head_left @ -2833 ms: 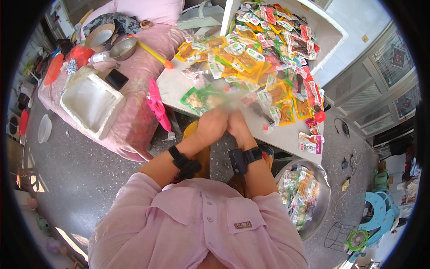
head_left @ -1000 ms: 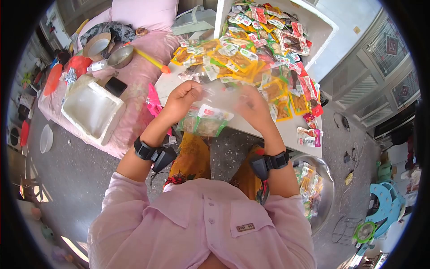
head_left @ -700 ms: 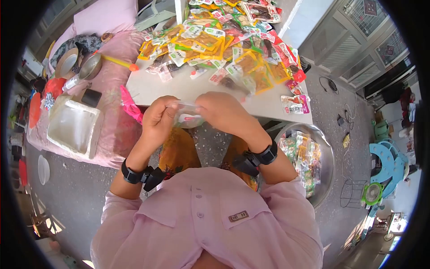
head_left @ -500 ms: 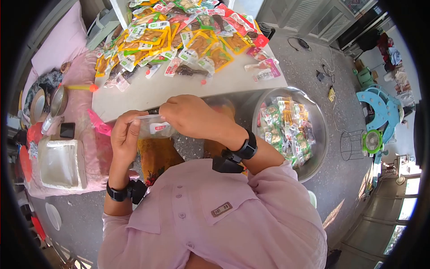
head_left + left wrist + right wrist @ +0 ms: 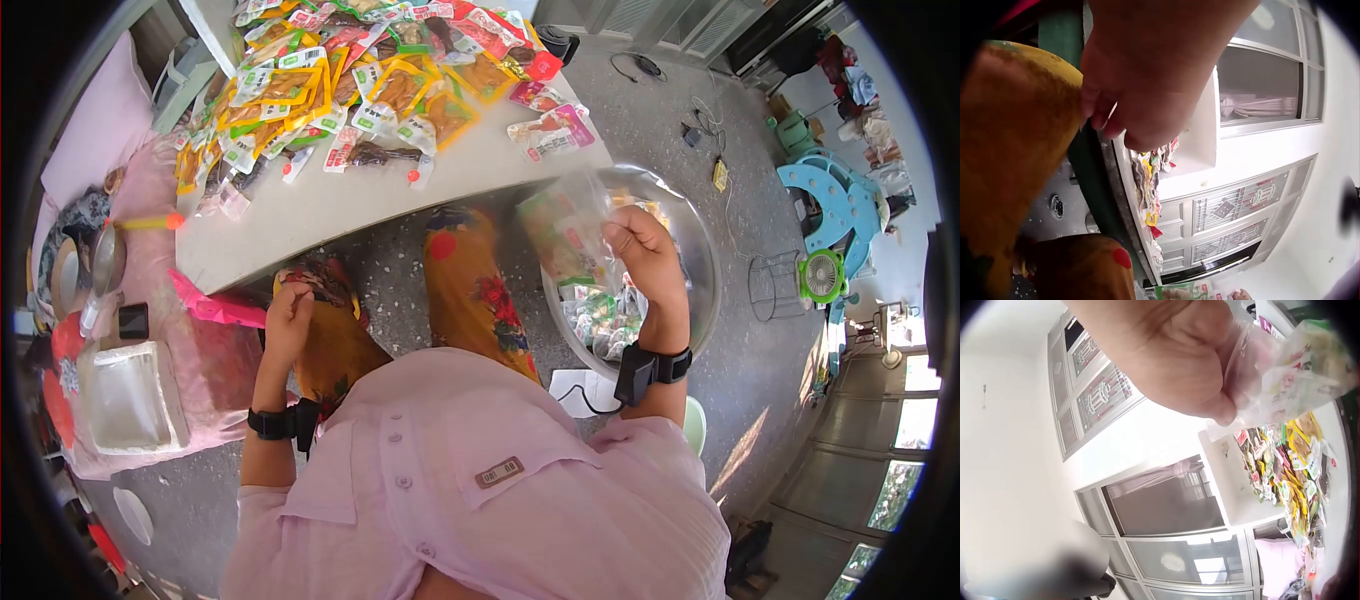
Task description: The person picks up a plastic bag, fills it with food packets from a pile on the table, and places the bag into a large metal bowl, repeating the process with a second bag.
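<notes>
head view: near the right front corner of the table (image 5: 300, 225), a clear bag (image 5: 562, 232) is pinched by the right hand (image 5: 645, 248) above the left rim of a metal basin (image 5: 703, 250).

left wrist view: the left hand (image 5: 1144, 78) is loosely curled, with nothing seen held.

right wrist view: the bag's end is held in a narrow grip; it would best be lowered inside the rim before release.
</notes>
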Demonstrator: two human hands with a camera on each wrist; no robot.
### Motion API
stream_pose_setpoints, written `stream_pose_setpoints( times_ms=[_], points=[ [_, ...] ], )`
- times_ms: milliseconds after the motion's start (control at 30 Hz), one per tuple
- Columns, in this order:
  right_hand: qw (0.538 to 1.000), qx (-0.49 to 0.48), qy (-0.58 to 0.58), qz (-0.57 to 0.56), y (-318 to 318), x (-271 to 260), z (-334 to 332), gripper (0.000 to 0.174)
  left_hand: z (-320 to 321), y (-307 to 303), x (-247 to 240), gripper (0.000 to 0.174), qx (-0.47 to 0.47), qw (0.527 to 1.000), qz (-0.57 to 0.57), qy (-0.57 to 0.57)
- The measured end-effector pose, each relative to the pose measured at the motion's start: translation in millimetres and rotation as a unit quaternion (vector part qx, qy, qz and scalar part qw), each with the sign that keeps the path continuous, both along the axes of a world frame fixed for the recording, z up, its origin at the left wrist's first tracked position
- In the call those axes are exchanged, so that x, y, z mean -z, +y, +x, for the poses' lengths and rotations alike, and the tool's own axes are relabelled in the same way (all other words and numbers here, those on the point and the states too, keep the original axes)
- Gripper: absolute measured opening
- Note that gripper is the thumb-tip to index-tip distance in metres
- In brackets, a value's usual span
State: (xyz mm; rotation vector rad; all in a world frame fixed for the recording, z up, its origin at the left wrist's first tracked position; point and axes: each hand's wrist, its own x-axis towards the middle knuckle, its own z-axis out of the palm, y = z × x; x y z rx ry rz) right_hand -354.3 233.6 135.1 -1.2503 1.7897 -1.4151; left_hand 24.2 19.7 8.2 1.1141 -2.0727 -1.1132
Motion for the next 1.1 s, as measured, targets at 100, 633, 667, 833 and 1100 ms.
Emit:
stream_pose_setpoints(
  times_ms=[100, 633, 667, 833, 1100],
  points=[
    [0.987, 0.058, 0.095, 0.115, 22.2, 13.3, -40.6, 0.008, -3.8, -0.6, 2.3, 0.009, -0.013, 0.999, -0.035, -0.028],
    [0.882, 0.295, 0.211, 0.301, 160.4, 238.4, -89.6, 0.015, -8.2, -6.7, 21.3, 0.009, 0.018, 0.984, -0.163, -0.072],
    [0.876, 0.298, 0.227, 0.304, 155.6, 246.2, -73.7, 0.017, -10.4, -5.8, 20.4, 0.009, 0.019, 0.980, -0.182, -0.080],
    [0.853, 0.319, 0.198, 0.363, 147.2, 274.9, -41.9, 0.017, -15.0, -4.2, 20.7, 0.010, 0.020, 0.978, -0.185, -0.090],
    [0.847, 0.347, 0.218, 0.339, 172.6, 282.0, -73.8, 0.017, -11.0, -7.3, 28.3, 0.011, 0.026, 0.978, -0.183, -0.093]
  ],
)
